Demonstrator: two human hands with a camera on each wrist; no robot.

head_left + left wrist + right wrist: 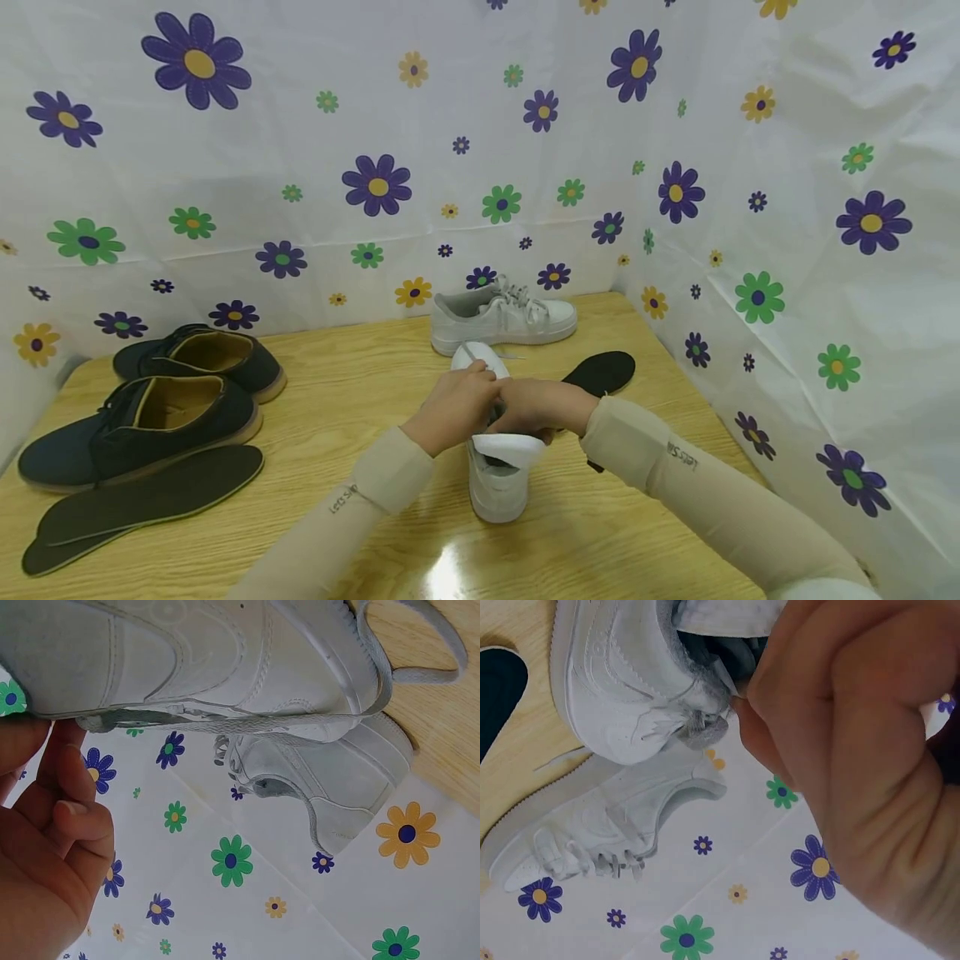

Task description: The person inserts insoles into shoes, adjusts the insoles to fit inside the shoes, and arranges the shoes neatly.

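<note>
A white sneaker [498, 492] stands toe-away on the table between both hands. A white insole [510, 450] sticks up out of its opening at the heel end. My left hand [457, 404] pinches the sneaker's upper near the tongue; thumb and finger meet at its edge in the left wrist view. Curled over the opening, my right hand [540, 404] grips the insole, its fingertips partly hidden inside the sneaker. In the right wrist view the insole [720, 619] runs behind those fingers. A grey-white lace [300, 724] hangs along the sneaker's side.
Another white sneaker [517, 321] lies sideways behind, by the flowered curtain [450, 100]. A black insole [600, 372] is on the table [352, 392], right of the hands. To the left are two dark shoes [67, 450] and two dark insoles [172, 483], overlapping.
</note>
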